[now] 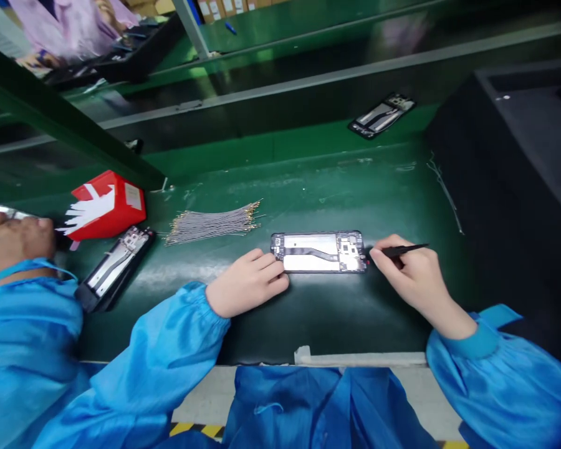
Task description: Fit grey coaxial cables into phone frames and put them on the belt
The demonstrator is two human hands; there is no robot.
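Note:
An opened phone [310,252], its circuit board and silver inside showing, lies flat on the green bench in front of me. My left hand [255,280] has its fingers closed at the phone's left end, holding it against the bench. Between the fingers of my right hand [414,271] is a pair of slim black tweezers [411,249], at the phone's right end near a small red spot. The tweezers' tips are mostly hidden by my fingers. Left of the phone lies a bundle of thin grey cables [212,223] with gold ends.
Stacked opened phones [116,265] and a red box [129,199] of white strips stand at left. A co-worker's hand [19,240] is beside them. Another opened phone [383,116] lies at the back. A large black box [490,187] bounds the right; loose cables [446,193] lie beside it.

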